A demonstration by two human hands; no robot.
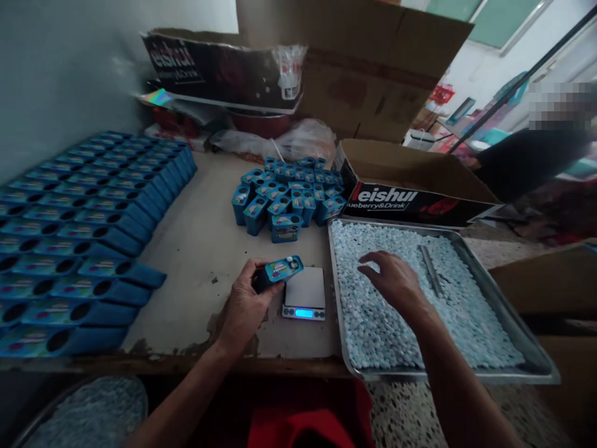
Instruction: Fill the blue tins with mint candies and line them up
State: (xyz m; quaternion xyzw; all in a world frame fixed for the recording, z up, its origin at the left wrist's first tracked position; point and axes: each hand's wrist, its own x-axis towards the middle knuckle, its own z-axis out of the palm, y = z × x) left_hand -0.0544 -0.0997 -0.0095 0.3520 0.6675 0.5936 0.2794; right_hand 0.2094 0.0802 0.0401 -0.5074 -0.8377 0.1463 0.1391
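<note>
My left hand point(247, 305) is wrapped round a small blue box point(282, 269), tilted, with a pale piece at its round opening. The box is just above the left edge of a small digital scale point(305, 292) with a lit display. Over a metal tray point(342, 336) of pale blue pellets point(382, 330), my right hand point(394, 280) hovers with thumb and fingers apart and nothing visible between them. A flat metal strip point(431, 270) lies on the pellets to the right of that hand.
Rows of blue boxes point(88, 236) cover the table's left side. More blue boxes point(286, 227) stand behind the scale. An open carton point(410, 202) is behind the tray. Another pellet container point(93, 414) is at lower left. A person point(527, 155) is at the right.
</note>
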